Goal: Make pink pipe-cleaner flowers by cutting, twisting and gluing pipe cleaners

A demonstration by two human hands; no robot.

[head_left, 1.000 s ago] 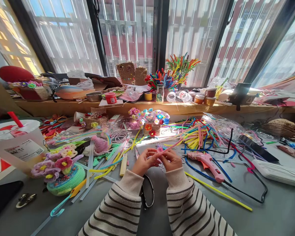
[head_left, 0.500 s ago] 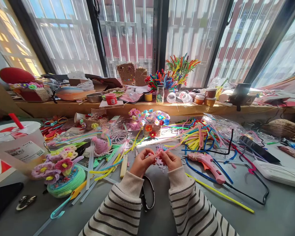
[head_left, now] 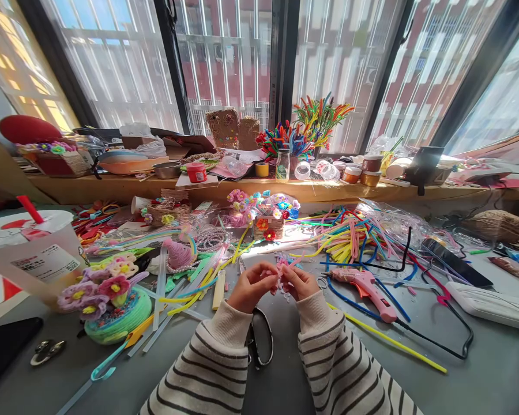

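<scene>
Left of the pink glue gun [head_left: 365, 288], nearest the wearer, lies a black loop [head_left: 252, 346]; just past it, also left of the gun, the left hand [head_left: 251, 286] and right hand [head_left: 301, 282] pinch a pink strip [head_left: 281, 273] between their fingertips, which partly hide it. Beyond the gun spread coloured strips [head_left: 350, 241]; farther, to its left, stands a flower-covered box [head_left: 268, 223].
</scene>
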